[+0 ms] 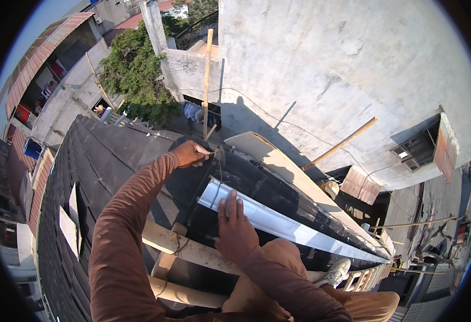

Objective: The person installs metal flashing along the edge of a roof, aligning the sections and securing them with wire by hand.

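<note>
My left hand (192, 154) is closed in a pinch at the upper end of the dark roof. What its fingers hold is too small to make out; a thin dark line, cord or shadow, runs from near them toward a long silver metal strip (278, 222). This bent strip lies along the roof edge, narrowing away to the lower right. On its near end rests my right hand (235, 228), fingers stretched out and pressing flat, its heel over the black roofing (200, 228).
Bamboo poles (192, 249) tied into a frame lie under my arms, by my knees and a white shoe (338, 272). A pale board (300, 182) edges the roof before a tall grey wall (342, 80). A slanting bamboo pole (340, 144) leans there. White pieces (70, 225) lie left.
</note>
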Available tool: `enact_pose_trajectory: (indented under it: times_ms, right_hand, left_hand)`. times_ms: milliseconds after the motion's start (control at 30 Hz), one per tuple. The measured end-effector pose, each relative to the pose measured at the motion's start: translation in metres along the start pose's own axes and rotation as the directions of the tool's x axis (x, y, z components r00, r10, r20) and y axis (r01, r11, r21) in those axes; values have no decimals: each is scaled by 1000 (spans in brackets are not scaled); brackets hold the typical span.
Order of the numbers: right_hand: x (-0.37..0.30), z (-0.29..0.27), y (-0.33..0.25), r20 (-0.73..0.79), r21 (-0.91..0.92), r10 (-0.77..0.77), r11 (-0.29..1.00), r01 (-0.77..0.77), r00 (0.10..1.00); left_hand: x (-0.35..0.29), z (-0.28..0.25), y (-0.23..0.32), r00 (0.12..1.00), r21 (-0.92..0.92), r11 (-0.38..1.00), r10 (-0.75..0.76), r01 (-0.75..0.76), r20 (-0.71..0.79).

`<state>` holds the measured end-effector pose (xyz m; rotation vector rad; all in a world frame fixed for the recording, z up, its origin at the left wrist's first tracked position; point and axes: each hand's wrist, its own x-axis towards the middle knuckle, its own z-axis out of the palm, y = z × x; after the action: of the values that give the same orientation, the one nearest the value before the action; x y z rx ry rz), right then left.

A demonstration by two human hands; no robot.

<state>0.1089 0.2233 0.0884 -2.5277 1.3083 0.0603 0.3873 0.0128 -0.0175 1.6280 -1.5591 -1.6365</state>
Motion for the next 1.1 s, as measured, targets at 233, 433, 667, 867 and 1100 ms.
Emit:
enact_pose_trajectory:
  times_ms: [233, 433, 667, 867, 1100]
  right_hand:
    - [-2, 2, 1, -8, 18, -7, 1000, 7, 1000]
    - [1, 10, -1, -8, -117, 10, 993, -11, 1000]
    - [0, 13, 0, -24, -100, 7, 995, -10, 1000]
    - [0, 13, -1, -34, -63, 10, 998, -12, 999]
    - [-2, 6, 2, 10, -94, 0, 996, 1, 1000]
  left_hand:
    - [-5, 18, -6, 987, 45, 998, 41, -34, -153]
    - [9, -2, 12, 882, 368, 871, 420, -326, -212]
    - [-27, -38, 114, 942, 77, 944, 311, -322, 128]
    - [-99, -100, 158, 992, 43, 998, -59, 55, 110]
    - [-123, -101, 157, 955, 583, 791, 285, -187, -80]
